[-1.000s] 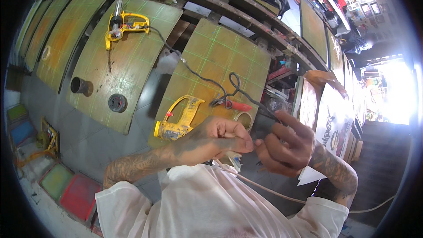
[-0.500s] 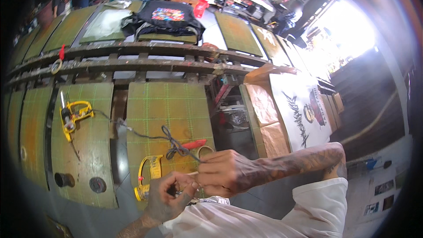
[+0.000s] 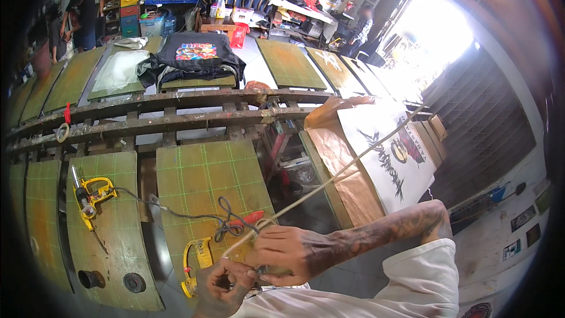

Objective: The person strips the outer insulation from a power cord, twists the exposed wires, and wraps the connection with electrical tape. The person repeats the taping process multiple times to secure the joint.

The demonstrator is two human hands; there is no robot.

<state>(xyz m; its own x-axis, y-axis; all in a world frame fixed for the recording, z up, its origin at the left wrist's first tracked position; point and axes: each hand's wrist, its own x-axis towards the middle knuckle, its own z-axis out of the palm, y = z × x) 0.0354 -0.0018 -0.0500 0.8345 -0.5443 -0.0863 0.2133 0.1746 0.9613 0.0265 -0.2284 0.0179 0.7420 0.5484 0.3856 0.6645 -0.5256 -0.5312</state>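
Note:
My left hand (image 3: pixel 225 285) and my right hand (image 3: pixel 285 250) meet at lower centre, fingers pinched around a small dark piece (image 3: pixel 262 271), too hidden to name. A beige cord (image 3: pixel 332 179) runs down to them. Just beyond lies a yellow tool casing (image 3: pixel 201 253) on a green gridded board (image 3: pixel 206 174), with a looped dark cord (image 3: pixel 226 212) and a red piece (image 3: pixel 252 218). On the left board, an opened yellow tool (image 3: pixel 94 200) with a metal barrel sits above a dark cylinder (image 3: pixel 89 280) and a round black part (image 3: pixel 135 282).
Wooden rails (image 3: pixel 206 119) cross behind the boards, holding a tape roll (image 3: pixel 63 132). Beyond are folded black shirts (image 3: pixel 176 62) on more boards. A printed white sheet (image 3: pixel 385 171) lies right. A person (image 3: pixel 82 17) stands back left, another (image 3: pixel 362 29) near the bright doorway.
The view has tilted up and turned, showing more of the room and two people. My hands remain pinched together, and the beige cord now stretches up from them across the right side.

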